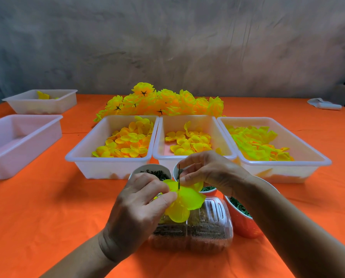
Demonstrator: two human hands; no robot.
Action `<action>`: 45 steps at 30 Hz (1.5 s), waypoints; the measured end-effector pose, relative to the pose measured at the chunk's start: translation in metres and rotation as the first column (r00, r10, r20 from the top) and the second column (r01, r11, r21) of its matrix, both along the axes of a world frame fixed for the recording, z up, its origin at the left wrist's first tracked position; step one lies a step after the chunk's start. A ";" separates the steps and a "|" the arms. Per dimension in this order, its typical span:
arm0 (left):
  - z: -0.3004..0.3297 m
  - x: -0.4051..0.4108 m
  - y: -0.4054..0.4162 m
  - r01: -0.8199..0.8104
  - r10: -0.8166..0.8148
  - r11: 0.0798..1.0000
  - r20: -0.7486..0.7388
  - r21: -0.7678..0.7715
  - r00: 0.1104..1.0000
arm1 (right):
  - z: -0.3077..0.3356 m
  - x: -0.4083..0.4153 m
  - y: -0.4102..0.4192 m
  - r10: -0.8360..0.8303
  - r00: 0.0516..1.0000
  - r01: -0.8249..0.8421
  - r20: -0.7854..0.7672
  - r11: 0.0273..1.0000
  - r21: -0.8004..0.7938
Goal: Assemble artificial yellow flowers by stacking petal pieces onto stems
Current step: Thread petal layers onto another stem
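My left hand [139, 203] pinches a stack of bright yellow petal pieces [185, 203] threaded on a thin dark green stem [179, 175]. The stem pokes up through the petals. My right hand [209, 171] grips the stem near its upper part with thumb and fingers. Both hands hover over a clear plastic box [207, 231] near the front of the table. Behind them stand three white trays of loose petals: orange-yellow ones on the left [83, 155], small yellow ones in the middle [225, 155], greenish-yellow ones on the right [312, 155].
Finished yellow flowers [161, 101] are heaped behind the trays. Two more white trays [27, 125] [67, 93] sit at far left. A cup of dark pieces [149, 171] and an orange cup of green pieces [241, 219] flank my hands. The cloth [47, 207] is orange.
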State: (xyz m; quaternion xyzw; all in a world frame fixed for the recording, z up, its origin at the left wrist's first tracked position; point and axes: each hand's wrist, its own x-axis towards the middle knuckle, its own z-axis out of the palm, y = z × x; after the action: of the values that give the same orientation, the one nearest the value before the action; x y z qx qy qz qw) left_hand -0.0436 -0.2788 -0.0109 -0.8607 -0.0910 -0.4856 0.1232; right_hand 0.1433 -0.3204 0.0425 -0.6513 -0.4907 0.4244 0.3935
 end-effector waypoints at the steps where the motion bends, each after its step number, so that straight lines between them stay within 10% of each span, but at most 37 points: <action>1: 0.000 0.000 0.000 0.004 -0.004 1.000 -0.004 -0.001 1.000 | -0.001 0.000 0.000 0.004 1.000 -0.004 0.001 1.000 -0.004; 14: 0.001 -0.003 0.001 0.076 -0.077 0.997 -0.050 -0.027 0.996 | -0.005 -0.001 -0.003 0.006 1.000 -0.006 -0.013 1.000 -0.026; 18: -0.001 -0.005 -0.004 0.124 -0.124 0.962 0.013 -0.243 0.992 | -0.005 -0.001 -0.004 0.000 1.000 -0.001 -0.025 1.000 -0.024; 30: 0.001 0.020 0.001 0.300 -0.067 0.369 0.297 -0.880 0.953 | -0.010 -0.001 -0.007 -0.037 0.995 0.031 -0.095 0.997 -0.068; 38: -0.004 0.023 0.003 0.272 -0.089 0.593 0.274 -0.758 0.958 | -0.022 -0.002 -0.012 -0.015 0.995 0.017 -0.096 1.000 0.017; 45: -0.004 0.023 0.007 0.269 -0.122 0.610 0.247 -0.745 0.961 | -0.020 -0.006 -0.020 -0.041 0.999 0.043 -0.029 0.997 0.072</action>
State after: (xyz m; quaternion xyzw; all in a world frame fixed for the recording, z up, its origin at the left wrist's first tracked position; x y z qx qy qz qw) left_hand -0.0204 -0.2721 -0.0146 -0.7897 -0.2054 -0.4821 -0.3191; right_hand 0.1373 -0.3404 0.0227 -0.6409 -0.4867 0.4069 0.4322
